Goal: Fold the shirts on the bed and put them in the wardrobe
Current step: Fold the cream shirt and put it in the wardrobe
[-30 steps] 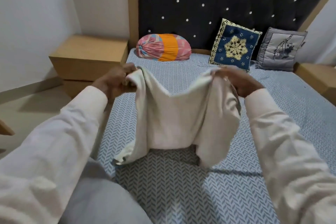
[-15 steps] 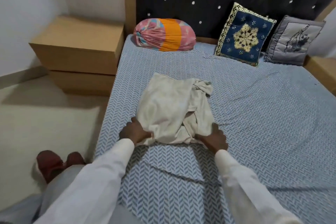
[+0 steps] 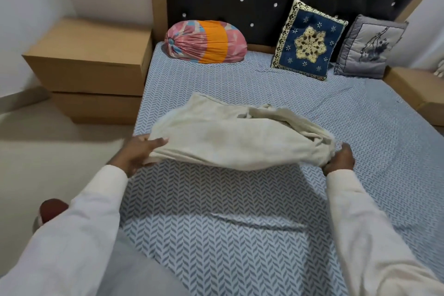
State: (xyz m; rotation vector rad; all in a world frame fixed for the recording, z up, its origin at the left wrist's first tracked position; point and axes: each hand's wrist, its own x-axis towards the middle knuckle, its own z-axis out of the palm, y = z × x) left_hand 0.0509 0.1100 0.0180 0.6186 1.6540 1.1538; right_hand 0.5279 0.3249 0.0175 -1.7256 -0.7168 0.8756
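A cream shirt point(image 3: 230, 137), partly folded, lies on the bed point(image 3: 240, 199) with its near edge lifted off the sheet. My left hand point(image 3: 141, 154) grips the near left corner, thumb on top of the cloth. My right hand point(image 3: 338, 158) holds the near right corner, where the fabric is bunched. The far half of the shirt rests on the blue herringbone sheet. No wardrobe is in view.
A pink and orange bolster point(image 3: 206, 42), a blue embroidered cushion point(image 3: 308, 39) and a grey cushion point(image 3: 370, 47) lean at the dark headboard. Wooden bedside units stand at left point(image 3: 89, 65) and right point(image 3: 418, 89). My slippered foot point(image 3: 51, 211) is on the floor beside the bed.
The shirt was held up in the air, then laid flat on the bed. Now both hands have raised its near edge off the sheet.
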